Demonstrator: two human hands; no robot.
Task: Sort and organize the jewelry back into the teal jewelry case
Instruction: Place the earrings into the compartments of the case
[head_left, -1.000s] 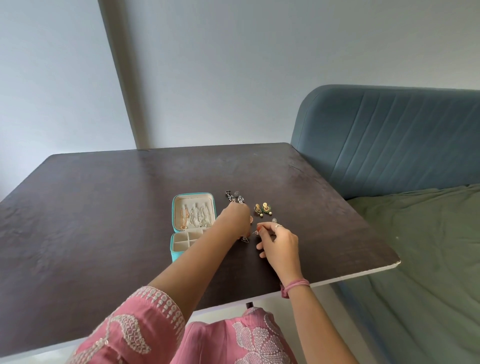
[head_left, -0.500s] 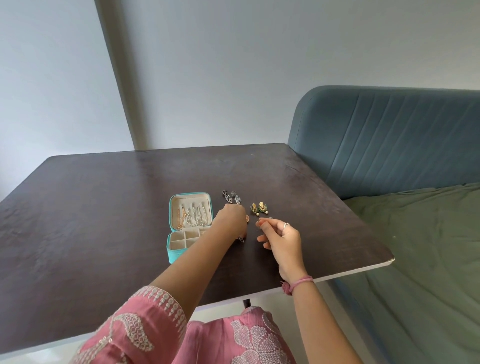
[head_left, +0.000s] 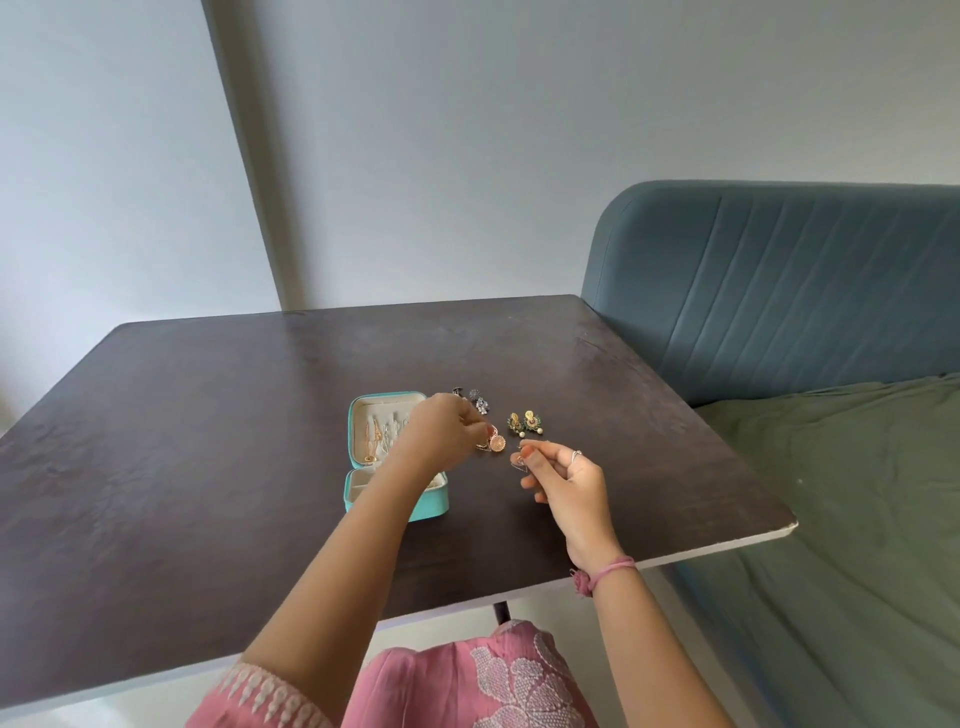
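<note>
The left hand (head_left: 441, 434) is reaching across the open teal jewelry case (head_left: 387, 457), its fingers curled and pinching a round gold earring (head_left: 497, 443) that is hanging just above the dark tabletop (head_left: 208, 441). The case is lying under this forearm, lid tipped back with chains showing inside, the divided tray nearest the person. Just to the right, the right hand (head_left: 569, 480) is hovering with thumb and forefinger pinched together on a small thin piece (head_left: 519, 464), too tiny to identify; a ring is showing on one finger. Beyond the right hand's fingertips a pair of gold-and-green earrings (head_left: 524, 421) is lying on the tabletop. Beyond the left hand's knuckles a cluster of dark silver earrings (head_left: 475, 399) is lying near the case lid.
</note>
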